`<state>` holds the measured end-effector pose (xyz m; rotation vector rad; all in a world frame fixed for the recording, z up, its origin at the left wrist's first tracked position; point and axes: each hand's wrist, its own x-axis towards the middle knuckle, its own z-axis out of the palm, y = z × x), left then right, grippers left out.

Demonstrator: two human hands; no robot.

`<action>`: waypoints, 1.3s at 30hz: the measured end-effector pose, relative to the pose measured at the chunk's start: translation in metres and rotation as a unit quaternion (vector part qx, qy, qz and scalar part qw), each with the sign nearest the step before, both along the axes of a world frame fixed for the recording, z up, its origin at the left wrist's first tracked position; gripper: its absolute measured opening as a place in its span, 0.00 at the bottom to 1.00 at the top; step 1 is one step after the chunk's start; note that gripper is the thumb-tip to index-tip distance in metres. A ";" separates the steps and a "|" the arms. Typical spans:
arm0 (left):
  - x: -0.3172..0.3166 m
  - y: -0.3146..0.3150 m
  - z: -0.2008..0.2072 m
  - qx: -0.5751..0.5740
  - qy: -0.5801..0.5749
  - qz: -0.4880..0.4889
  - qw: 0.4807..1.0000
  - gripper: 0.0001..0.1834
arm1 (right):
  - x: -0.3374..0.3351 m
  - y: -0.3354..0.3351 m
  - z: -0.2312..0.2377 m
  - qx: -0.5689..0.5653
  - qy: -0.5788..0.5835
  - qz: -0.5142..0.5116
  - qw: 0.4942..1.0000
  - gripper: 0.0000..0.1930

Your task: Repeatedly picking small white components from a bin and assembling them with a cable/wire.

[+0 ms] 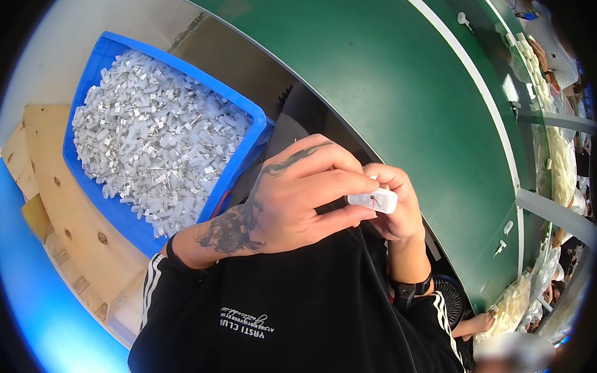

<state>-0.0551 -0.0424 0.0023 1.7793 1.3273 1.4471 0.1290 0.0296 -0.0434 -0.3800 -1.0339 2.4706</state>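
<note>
In front of my dark top, both hands meet on a small white plastic housing (380,201) with a thin dark red wire at its face. My left hand (299,196), tattooed, pinches one end between thumb and fingers. Behind and beside the piece, my right hand (404,212) has its fingers curled against the other end; part of its grip is hidden. To my left stands a blue bin (176,62) heaped with small whitish plastic pieces (152,139) with shiny metal parts.
A green work surface (386,65) with a white stripe runs along my right. A few white pieces (463,19) lie on it. Pale pieces (561,164) line its far side, near other people. A wooden board (65,201) lies by the bin; a black fan (449,298) is at lower right.
</note>
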 end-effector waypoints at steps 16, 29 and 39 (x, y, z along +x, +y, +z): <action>0.004 0.005 -0.008 0.049 0.017 0.018 0.998 0.20 | 0.007 -0.005 0.010 0.280 -0.072 -0.219 0.932 0.06; 0.017 0.006 0.006 -0.015 -0.073 0.019 0.997 0.18 | 0.005 -0.020 0.009 0.224 -0.054 -0.288 0.930 0.06; 0.021 0.007 0.004 -0.010 -0.089 0.017 0.996 0.17 | 0.006 -0.020 0.014 0.220 -0.062 -0.278 0.933 0.05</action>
